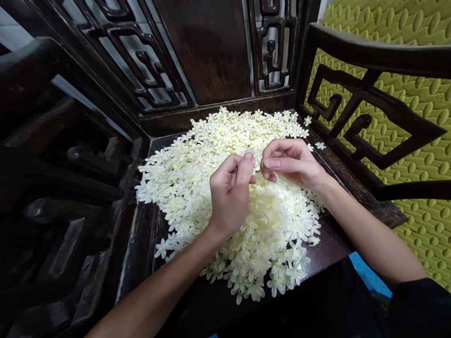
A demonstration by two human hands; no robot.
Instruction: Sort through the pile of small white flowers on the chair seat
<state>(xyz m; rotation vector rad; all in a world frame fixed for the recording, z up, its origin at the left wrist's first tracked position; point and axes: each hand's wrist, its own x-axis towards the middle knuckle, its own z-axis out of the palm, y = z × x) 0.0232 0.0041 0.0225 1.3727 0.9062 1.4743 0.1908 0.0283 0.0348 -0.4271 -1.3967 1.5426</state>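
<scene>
My left hand [232, 185] is closed, its thumb pressed down on the curled fingers. White petals of a small flower [257, 162] show at the thumb tip, apparently pinched there. Close beside it on the right, my right hand [291, 164] holds thumb and fingertips together; whatever is between them is too small to make out. Both hands are over a broad heap of white flowers [183, 188] with pale yellow centres. Just below the hands, some of the flowers look blurred.
The heap lies on a dark wooden chair seat [327, 239]. A carved backrest [211, 51] rises behind it, with openwork armrests on the left [70, 188] and right [366, 98]. Several flowers lie loose by the right armrest. Yellow-green quilted fabric [423, 136] is beyond it.
</scene>
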